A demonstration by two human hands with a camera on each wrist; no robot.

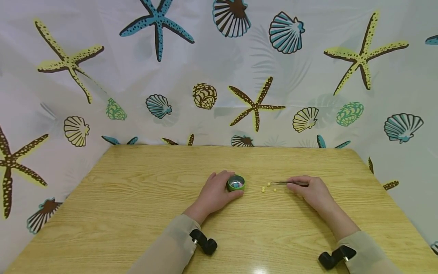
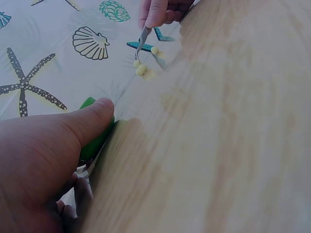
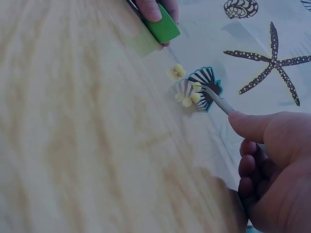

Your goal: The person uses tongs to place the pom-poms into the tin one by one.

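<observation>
In the head view, my left hand [image 1: 215,192] grips a small round green tin [image 1: 241,187] from its left side, thumb along the near wall. The tin stands upright with a shiny metal inside; something bluish shows at its bottom. My right hand [image 1: 313,192] pinches a pair of metal tweezers [image 1: 281,183] that point left. Their bent tip reaches a pale yellow ball [image 1: 268,184]; whether it is clasped I cannot tell. Other small yellow balls [image 1: 263,190] lie close by, between tip and tin. The right wrist view shows the tweezers [image 3: 221,103] among these balls [image 3: 178,70].
The wood-grain table [image 1: 143,205] runs back to a white cloth [image 1: 191,68] printed with shells and starfish, which also hangs along both sides. A black wrist camera [image 1: 205,242] sits on the left sleeve, another wrist camera [image 1: 337,257] on the right.
</observation>
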